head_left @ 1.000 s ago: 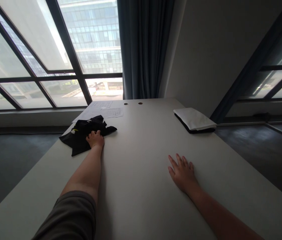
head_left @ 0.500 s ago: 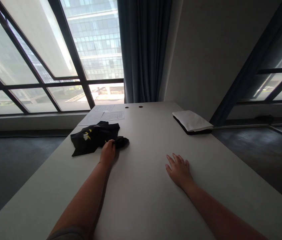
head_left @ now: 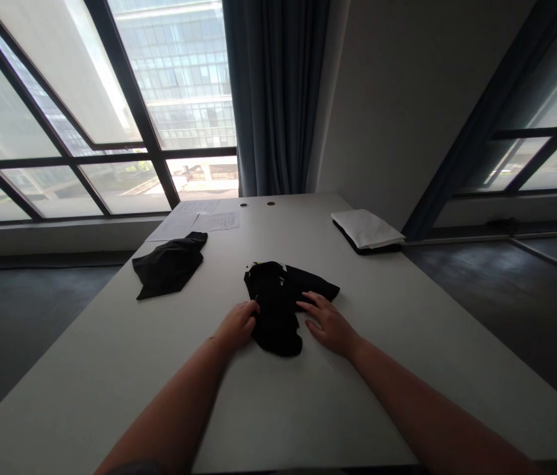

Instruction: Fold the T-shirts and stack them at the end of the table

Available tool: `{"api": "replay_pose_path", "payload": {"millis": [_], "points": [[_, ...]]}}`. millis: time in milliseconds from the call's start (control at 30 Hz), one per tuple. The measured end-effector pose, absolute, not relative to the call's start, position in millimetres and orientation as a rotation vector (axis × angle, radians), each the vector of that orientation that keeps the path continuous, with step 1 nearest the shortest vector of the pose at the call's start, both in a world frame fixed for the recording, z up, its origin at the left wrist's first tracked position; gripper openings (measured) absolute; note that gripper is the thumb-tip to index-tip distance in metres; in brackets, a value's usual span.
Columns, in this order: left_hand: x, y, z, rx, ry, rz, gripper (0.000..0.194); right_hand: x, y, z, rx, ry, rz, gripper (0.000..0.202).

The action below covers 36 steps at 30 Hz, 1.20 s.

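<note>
- The black cloth [head_left: 275, 313] is on the white table [head_left: 283, 415], right in front of me between my two hands, bunched in uneven folds with a flap [head_left: 314, 282] sticking out to the right
- My left hand [head_left: 236, 324] is at its left edge, fingers partly curled and the tips touching the fabric; whether I have a real pinch on it or am only resting there, I cannot tell
- My right hand [head_left: 330, 324] is open, fingers spread, the tips at the cloth's right side, just below the flap; I am not closed around anything with it
- As I judge it, what is done here is slight: the black cloth is within reach of both hands, but it is neither spread flat nor neatly folded, so its shaping looks barely begun
- The dark cloth [head_left: 169, 265] lies apart to my left, rumpled, with neither hand on it, so I would count it as unhandled at this moment
- The folded white cloth [head_left: 367, 228], farther off to my right, rests on a black layer [head_left: 377, 250] and looks the most orderly of the lot
- Some papers [head_left: 216, 221] lie flat beyond the dark cloth
</note>
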<state>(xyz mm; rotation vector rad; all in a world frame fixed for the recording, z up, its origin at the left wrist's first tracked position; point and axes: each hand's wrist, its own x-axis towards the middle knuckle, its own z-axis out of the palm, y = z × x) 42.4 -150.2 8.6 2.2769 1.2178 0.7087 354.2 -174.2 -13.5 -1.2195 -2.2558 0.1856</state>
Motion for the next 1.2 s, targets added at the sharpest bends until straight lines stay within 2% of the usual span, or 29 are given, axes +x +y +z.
{"api": "replay_pose_path", "payload": {"millis": [167, 300, 400, 500, 667, 767, 833, 1033, 1200], "points": [[1.1, -130.3, 6.1, 1.992, 1.643, 0.907, 0.020, 354.0, -161.8, -25.0, -1.564, -2.174, 0.007, 0.048], [-22.9, -122.6, 4.5, 1.637, 1.939, 1.108, 0.016, 358.6, -154.3, -26.5, -1.787, -2.058, 0.005, 0.039], [-28.3, -123.0, 7.2, 1.535, 1.960, 1.228, 0.018, 364.7, -150.9, -27.0, -1.778, -1.991, 0.001, 0.026], [-19.7, -130.5, 13.5, 1.775, 1.718, 1.316, 0.025, 371.7, -149.6, -27.4, -1.731, -1.938, 0.006, 0.016], [1.5, -141.8, 20.6, 2.333, 1.270, 0.826, 0.038, 387.5, -150.3, -20.8, -1.546, -1.854, 0.052, 0.015], [0.2, -137.0, 17.4, 2.350, 1.331, 0.690, 0.025, 402.0, -150.0, -16.8, -1.383, -1.735, 0.108, 0.014], [-7.3, -129.9, 13.1, 2.154, 1.480, 0.826, 0.018, 412.3, -149.0, -17.0, -1.337, -1.617, 0.191, 0.016], [-32.7, -108.5, 0.6, 1.520, 1.650, 1.450, 0.034, 431.4, -145.9, -22.2, -1.381, -1.276, 0.488, 0.032], [-37.4, -104.8, -5.6, 1.439, 1.661, 1.444, 0.037, 431.8, -147.0, -21.3, -1.365, -1.256, 0.581, 0.037]]}}
